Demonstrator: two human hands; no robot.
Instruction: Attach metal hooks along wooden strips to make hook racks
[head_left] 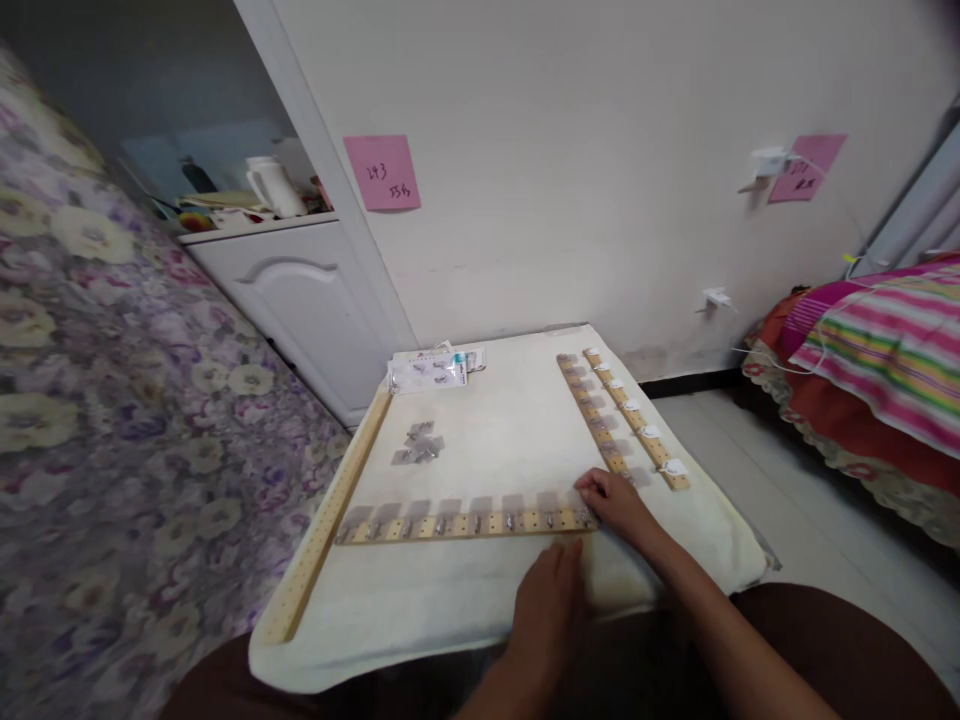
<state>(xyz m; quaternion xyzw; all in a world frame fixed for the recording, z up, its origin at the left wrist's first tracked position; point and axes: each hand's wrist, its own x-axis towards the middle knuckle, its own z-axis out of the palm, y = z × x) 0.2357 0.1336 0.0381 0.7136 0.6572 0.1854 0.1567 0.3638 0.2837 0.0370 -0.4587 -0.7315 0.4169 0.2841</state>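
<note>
While the right hand (616, 500) presses its fingertips on the right end of the near strip (465, 523), fingers curled down onto it and not wrapped round, the left hand (551, 600) lies flat, fingers loose and together, on the cloth (480, 610) just below that strip, holding nothing. Near strip: pegboard wood, lying crosswise at lower centre of the frame, a row of clear-backed metal hooks along it. Two more strips (622, 420) run side by side at centre right, touching or nearly so; the outer one carries white hooks. A long strip (330, 520) lies along the cloth's left edge. Loose hooks (418, 445) in a small heap left of centre, well apart from both hands. Packets (431, 370) at the far edge. Pink notes (382, 172) on the wall, upper frame. Floral fabric (112, 400) fills the left; striped bedding (892, 350) at right.
</note>
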